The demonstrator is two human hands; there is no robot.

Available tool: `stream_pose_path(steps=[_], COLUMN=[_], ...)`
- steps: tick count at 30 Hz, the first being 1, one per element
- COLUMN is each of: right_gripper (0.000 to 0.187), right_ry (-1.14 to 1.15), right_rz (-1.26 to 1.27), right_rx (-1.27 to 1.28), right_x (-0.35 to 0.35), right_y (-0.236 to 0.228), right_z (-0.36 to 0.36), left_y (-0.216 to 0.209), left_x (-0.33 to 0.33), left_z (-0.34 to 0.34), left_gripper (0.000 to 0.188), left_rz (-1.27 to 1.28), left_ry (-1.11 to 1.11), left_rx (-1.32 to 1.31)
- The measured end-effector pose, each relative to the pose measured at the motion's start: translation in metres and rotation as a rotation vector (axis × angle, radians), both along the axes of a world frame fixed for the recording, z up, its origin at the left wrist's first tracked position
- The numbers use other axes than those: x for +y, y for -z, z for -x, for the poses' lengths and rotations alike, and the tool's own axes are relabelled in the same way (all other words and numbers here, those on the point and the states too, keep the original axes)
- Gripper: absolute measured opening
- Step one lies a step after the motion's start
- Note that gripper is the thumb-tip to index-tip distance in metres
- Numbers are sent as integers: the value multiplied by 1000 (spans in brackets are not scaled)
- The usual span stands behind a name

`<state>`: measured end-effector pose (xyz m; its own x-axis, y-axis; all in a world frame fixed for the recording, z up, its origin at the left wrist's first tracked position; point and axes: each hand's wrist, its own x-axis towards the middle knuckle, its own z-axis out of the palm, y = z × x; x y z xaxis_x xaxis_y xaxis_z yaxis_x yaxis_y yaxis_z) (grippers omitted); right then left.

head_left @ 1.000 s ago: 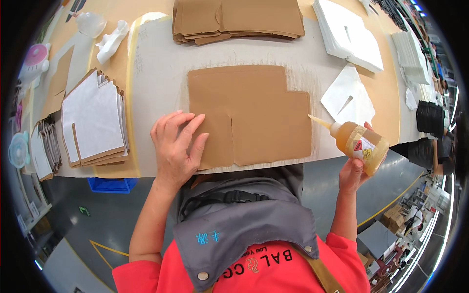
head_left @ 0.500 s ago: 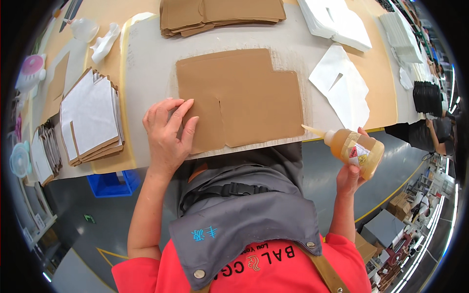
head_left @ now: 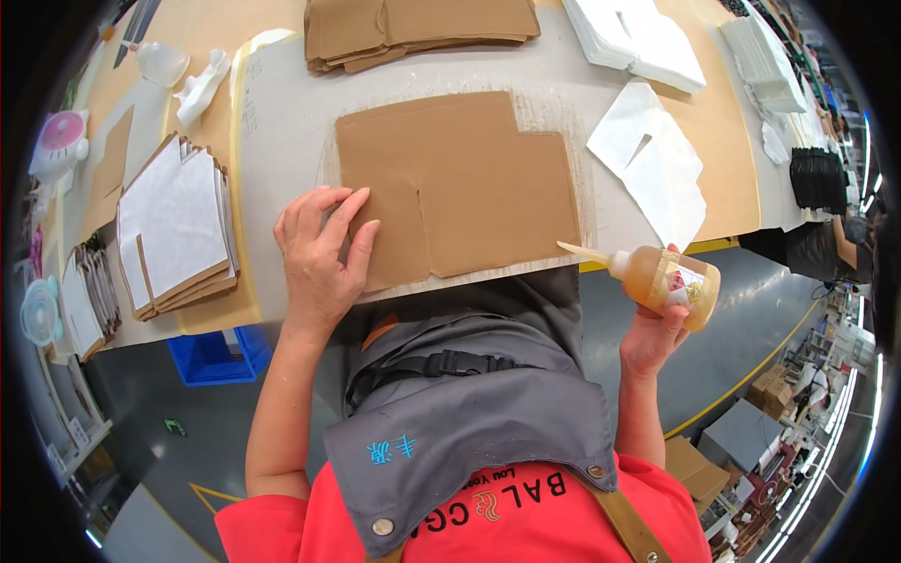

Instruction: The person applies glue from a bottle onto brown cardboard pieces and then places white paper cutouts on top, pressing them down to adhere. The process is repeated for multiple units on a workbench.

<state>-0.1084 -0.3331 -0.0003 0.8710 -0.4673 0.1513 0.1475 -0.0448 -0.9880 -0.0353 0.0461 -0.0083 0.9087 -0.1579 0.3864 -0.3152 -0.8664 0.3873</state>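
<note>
A flat brown cut piece [head_left: 497, 202], notched at its far right corner and slit near its left side, lies on the table in front of me. The fingertips of my left hand [head_left: 324, 244] rest at its left edge, thumb and fingers apart. My right hand [head_left: 648, 342] is wrapped round a squeeze bottle [head_left: 662, 277] of amber liquid, tilted with its thin nozzle [head_left: 582, 251] pointing left, over the lower right edge of the brown piece. Whether the nozzle touches the piece I cannot tell.
A stack of brown pieces [head_left: 422, 33] lies at the far side. White slit pieces [head_left: 648, 159] are on the right, one loose and several stacked beyond. Brown-and-white pieces [head_left: 178, 225] are piled at left, above a blue bin [head_left: 211, 366]. A clear bottle [head_left: 161, 64] stands far left.
My right hand has brought the bottle a little to the left, its nozzle now over the piece's edge and held more level. My left hand has stayed about where it was.
</note>
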Motion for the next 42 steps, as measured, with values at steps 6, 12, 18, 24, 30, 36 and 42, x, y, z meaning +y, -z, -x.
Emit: stream_pose_path(steps=[6, 12, 18, 24, 30, 36, 42], right_gripper=[88, 94, 97, 86, 66, 98, 116], right_ry=[-33, -128, -211, -304, -273, -381, -587], right_rz=[-82, -219, -191, -440, -754, 78, 303], right_rx=[28, 54, 51, 105, 9, -100, -244], right_x=[33, 64, 85, 97, 70, 107, 122], right_y=[4, -1, -3, -10, -35, -29, -6], right_z=[-2, -6, -12, -21, -63, -91, -108], left_y=[1, 0, 2, 3, 2, 4, 5], left_x=[1, 1, 2, 3, 4, 6, 6], left_z=[0, 1, 1, 1, 1, 0, -1], left_gripper=[32, 32, 32, 34, 25, 21, 20], left_rz=[36, 35, 44, 47, 175, 138, 167], left_ry=[-1, -7, -8, -6, -50, -34, -42], left_rx=[-15, 0, 3, -8, -25, -12, 8])
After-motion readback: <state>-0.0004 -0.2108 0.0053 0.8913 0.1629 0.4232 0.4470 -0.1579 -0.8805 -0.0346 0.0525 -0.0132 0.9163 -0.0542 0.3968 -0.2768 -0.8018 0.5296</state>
